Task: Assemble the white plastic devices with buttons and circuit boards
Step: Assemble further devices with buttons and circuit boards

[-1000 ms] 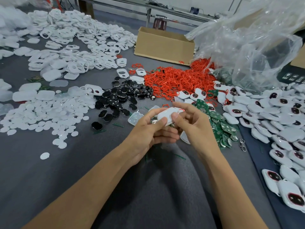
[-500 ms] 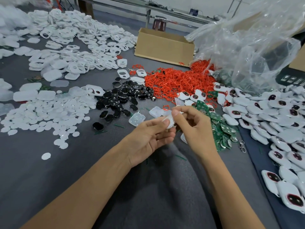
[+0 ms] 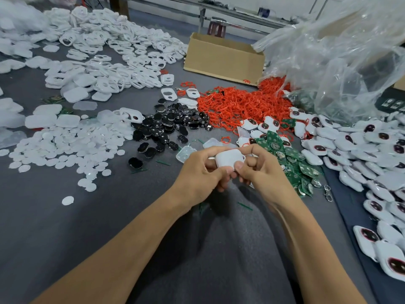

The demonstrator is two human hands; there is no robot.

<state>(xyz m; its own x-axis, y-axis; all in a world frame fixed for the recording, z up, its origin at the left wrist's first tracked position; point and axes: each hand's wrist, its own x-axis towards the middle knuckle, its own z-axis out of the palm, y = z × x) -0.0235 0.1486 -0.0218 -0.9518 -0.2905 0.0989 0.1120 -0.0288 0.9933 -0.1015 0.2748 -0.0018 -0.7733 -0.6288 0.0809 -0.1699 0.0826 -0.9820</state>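
Observation:
A white plastic device [image 3: 229, 157] sits between both hands above the grey table, its plain back face up. My left hand [image 3: 202, 171] grips its left side with thumb and curled fingers. My right hand [image 3: 262, 170] pinches its right side, thumb on the near edge. Green circuit boards [image 3: 291, 159] lie in a heap just right of my hands. Black buttons [image 3: 169, 128] are piled beyond my left hand. What is inside the device is hidden.
White discs [image 3: 65, 148] and white shells [image 3: 105, 69] cover the left. Orange rings [image 3: 241, 104] lie centre back, before a cardboard box [image 3: 223, 57]. Finished devices [image 3: 363, 154] crowd the right under a clear plastic bag [image 3: 341, 62]. A grey cloth [image 3: 219, 249] lies near me.
The device was turned edge-on half a second ago and is now flat again with its back up. Both hands stay in about the same place, holding it.

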